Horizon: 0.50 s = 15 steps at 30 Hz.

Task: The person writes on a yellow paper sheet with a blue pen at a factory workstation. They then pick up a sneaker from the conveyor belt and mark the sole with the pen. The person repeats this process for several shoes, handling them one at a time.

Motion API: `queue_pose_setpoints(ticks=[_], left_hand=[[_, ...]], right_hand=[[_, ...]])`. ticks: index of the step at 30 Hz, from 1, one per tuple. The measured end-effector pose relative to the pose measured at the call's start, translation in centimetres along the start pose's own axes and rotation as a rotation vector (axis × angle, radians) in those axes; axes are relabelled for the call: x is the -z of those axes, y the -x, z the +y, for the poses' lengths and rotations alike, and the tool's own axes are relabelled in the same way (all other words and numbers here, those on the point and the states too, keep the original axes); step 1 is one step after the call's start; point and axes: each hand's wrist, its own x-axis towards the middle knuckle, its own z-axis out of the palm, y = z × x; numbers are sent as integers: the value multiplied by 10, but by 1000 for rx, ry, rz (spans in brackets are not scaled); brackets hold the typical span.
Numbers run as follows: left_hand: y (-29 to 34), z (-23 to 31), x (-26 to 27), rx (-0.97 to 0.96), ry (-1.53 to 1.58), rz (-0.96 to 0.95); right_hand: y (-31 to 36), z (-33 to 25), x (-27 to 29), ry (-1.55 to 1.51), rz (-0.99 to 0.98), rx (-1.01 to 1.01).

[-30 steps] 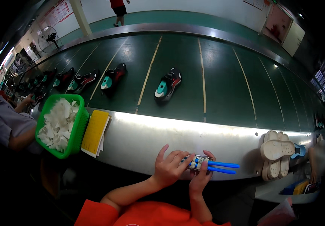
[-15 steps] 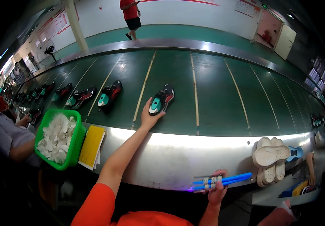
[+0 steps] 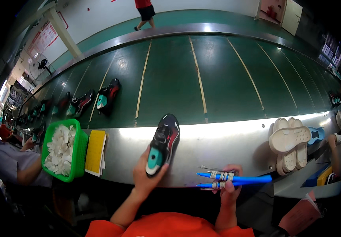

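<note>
My left hand (image 3: 142, 173) is closed round the heel end of a black, red and teal shoe upper (image 3: 166, 140) with a white heel. Its toe points away from me, above the steel ledge (image 3: 202, 152). To the right, my right hand (image 3: 229, 191) grips two blue pens (image 3: 253, 179) with pale cord wound round them, their tips pointing left. A thin metal rod lies along the pens; its kind cannot be made out. The two hands are apart, and the pens do not touch the shoe upper.
A green conveyor belt (image 3: 170, 79) with pale cross lines carries more shoe uppers (image 3: 108, 96) at left. A green basket (image 3: 81, 154) of white scraps and a yellow booklet (image 3: 95, 152) stand left. Cream soles (image 3: 289, 140) are stacked right. Co-workers sit on both sides; one person walks behind.
My left hand has brought the shoe upper from the belt back toward me, over the steel ledge. My right hand still holds the pens. The view has tilted down slightly.
</note>
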Motion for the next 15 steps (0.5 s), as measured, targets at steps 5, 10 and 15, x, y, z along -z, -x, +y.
queue_pose_setpoints(ticks=[5, 10, 15], left_hand=[[31, 17, 21, 295, 298, -464], [-42, -44, 15, 297, 318, -429], [-129, -87, -48, 406, 201, -481]], right_hand=[[-4, 4, -6, -117, 97, -64], [0, 5, -15, -125, 197, -34], [5, 5, -24, -78, 310, 89]])
